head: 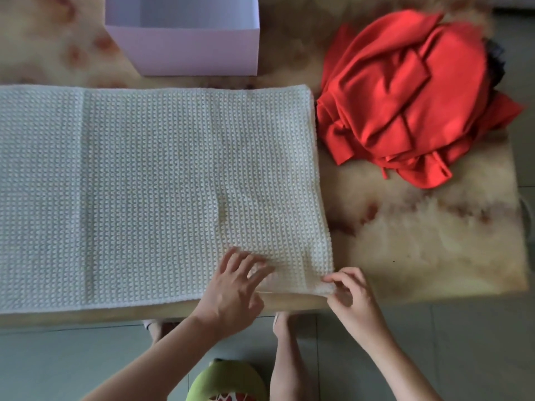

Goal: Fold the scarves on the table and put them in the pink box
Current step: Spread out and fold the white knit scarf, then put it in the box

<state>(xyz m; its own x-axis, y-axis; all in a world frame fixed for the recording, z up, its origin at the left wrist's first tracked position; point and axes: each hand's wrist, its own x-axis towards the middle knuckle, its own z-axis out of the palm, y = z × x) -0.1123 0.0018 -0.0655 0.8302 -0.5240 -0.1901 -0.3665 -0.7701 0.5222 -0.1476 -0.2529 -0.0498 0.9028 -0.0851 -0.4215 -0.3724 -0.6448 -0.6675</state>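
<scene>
A white knitted scarf [150,180] lies spread flat across the left and middle of the table. My left hand [234,287] rests on its near right part with fingers spread. My right hand [351,296] pinches the scarf's near right corner between thumb and fingertips. A red scarf [405,102] sits crumpled in a heap at the back right, with a bit of dark fabric showing behind it. The pink box [188,50] stands open at the back, above the white scarf, and what shows of its inside holds nothing.
The table [419,241] has a mottled tan top; its front edge runs just below my hands and its right edge lies beyond the red heap. Below the edge I see a pale tiled floor, my legs and a green garment.
</scene>
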